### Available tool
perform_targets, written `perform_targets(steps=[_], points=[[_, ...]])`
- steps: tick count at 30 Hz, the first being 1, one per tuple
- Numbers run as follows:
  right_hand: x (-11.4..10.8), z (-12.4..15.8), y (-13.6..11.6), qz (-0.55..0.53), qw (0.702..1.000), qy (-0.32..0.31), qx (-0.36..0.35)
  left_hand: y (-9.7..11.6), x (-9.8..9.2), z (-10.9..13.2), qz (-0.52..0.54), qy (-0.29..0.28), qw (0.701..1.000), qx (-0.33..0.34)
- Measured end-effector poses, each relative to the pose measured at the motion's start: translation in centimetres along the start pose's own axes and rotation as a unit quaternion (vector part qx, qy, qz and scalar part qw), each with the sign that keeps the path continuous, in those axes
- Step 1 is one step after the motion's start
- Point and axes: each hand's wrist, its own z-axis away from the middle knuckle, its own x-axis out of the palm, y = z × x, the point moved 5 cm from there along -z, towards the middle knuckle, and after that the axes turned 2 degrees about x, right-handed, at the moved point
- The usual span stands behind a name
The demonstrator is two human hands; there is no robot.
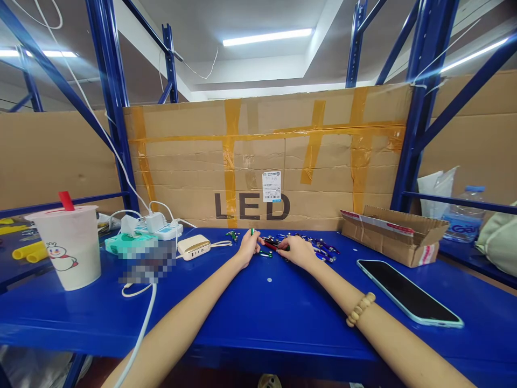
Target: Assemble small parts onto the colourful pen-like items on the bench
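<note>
My left hand (247, 249) is closed around a small slim green piece (252, 231), whose green-and-white end shows above the fingers. Just to the right, my right hand (299, 250) reaches into a pile of slim shiny blue pieces (325, 249) with metal ends. Its fingers are curled together at the pile, and what they pinch is hidden. Between the two hands lies a red piece (271, 245). Below it on the blue table (258, 307) is another green piece (265, 254). A few more green pieces (232, 236) lie left of my left hand.
At left stand a lidded cup (72, 248) with a red straw, a power strip (163, 230) with cables, and a cream power bank (194, 247). On the right are a phone (407, 293) and an open cardboard box (396, 234). Taped cardboard (186, 167) walls the back.
</note>
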Motion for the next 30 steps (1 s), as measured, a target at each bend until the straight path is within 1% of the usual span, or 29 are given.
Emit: perform_targets(steps=[3, 10, 17, 21, 25, 30], points=[[0.0, 0.0, 0.0, -0.002, 1.000, -0.007, 0.002, 0.0, 0.1, 0.1, -0.006, -0.006, 1.000, 0.001], [0.0, -0.1, 0.1, 0.001, 1.000, -0.002, 0.003, -0.1, 0.2, -0.1, -0.005, -0.013, 1.000, 0.001], [0.1, -0.1, -0.2, -0.019, 1.000, 0.000, -0.014, 0.0, 0.4, 0.0, -0.021, -0.024, 0.999, 0.016], [0.1, 0.0, -0.4, -0.024, 0.999, 0.026, -0.017, 0.1, 0.7, 0.1, -0.050, -0.047, 0.997, 0.043], [-0.4, 0.0, -0.6, -0.033, 0.997, 0.070, -0.025, -0.1, 0.9, 0.0, -0.071, -0.066, 0.994, 0.058], [-1.1, 0.2, -0.9, -0.064, 0.990, 0.115, -0.043, -0.1, 0.9, 0.1, -0.093, -0.071, 0.991, 0.063]])
